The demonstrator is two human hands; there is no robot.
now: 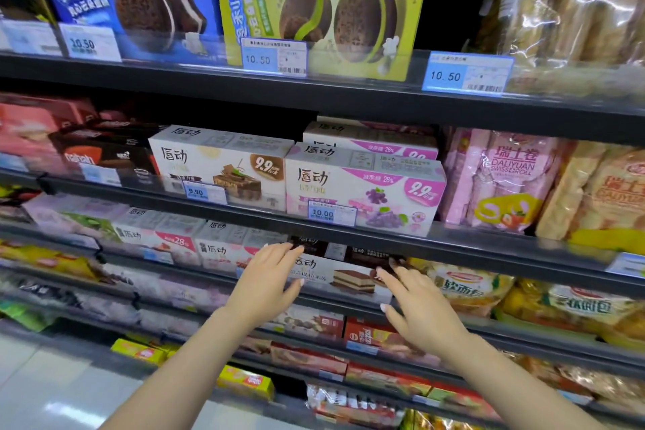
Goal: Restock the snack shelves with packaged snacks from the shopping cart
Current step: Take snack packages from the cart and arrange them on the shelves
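Observation:
A white box with a tiramisu picture (pixel 343 277) sits at the front of the third shelf from the top (pixel 453 248). My left hand (pixel 270 281) lies at the box's left end, fingers straight and spread. My right hand (pixel 419 311) is at the box's right end with straight fingers that touch it. Neither hand curls around anything. Dark boxes (pixel 363 251) stand behind the tiramisu box. The shopping cart is out of view.
Pink and white cake boxes (pixel 223 248) sit left of my hands, bagged bread (pixel 467 286) to the right. Above are a grape box (pixel 363 192), a chocolate cake box (pixel 223 164) and swiss roll bags (pixel 502 178). Red boxes (pixel 380 339) fill lower shelves. Grey floor (pixel 52 384) lies lower left.

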